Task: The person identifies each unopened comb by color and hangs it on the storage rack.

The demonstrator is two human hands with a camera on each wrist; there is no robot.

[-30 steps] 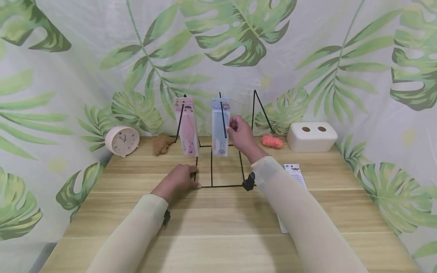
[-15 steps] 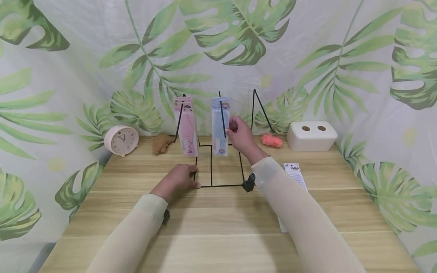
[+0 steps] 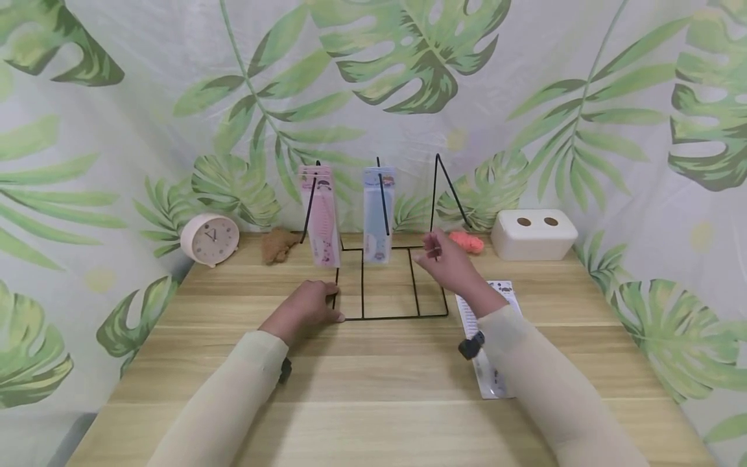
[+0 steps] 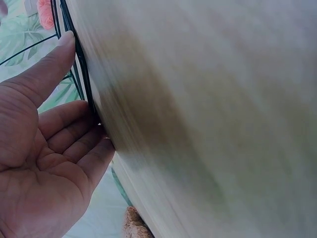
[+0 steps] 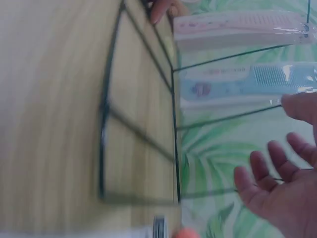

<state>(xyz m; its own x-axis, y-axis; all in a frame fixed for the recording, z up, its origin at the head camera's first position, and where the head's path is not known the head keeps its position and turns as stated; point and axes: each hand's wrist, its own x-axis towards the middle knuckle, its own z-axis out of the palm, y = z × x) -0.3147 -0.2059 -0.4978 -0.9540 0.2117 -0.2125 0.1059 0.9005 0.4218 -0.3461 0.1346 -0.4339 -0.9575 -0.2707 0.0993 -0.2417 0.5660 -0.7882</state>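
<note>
Two hands at a black wire rack [image 3: 385, 285] on the wooden surface [image 3: 373, 376], two comb packs hanging.

Left hand [image 3: 309, 308] rests at the rack's front left corner, fingers relaxed and lying against the wire base, clamped on nothing. Right hand [image 3: 446, 263] hovers over the rack's right side, fingers spread apart, holding nothing. The rack shows three upright hooks: one pink comb pack [image 3: 320, 214] on the left, one blue comb pack [image 3: 377, 214] in the middle, the right hook bare. One more card pack [image 3: 487, 337] lies flat beneath the right forearm. Behind: one round clock [image 3: 210, 240], one brown tuft [image 3: 279, 245], one orange tuft [image 3: 467, 242], one white box [image 3: 533, 233] with two holes.
</note>
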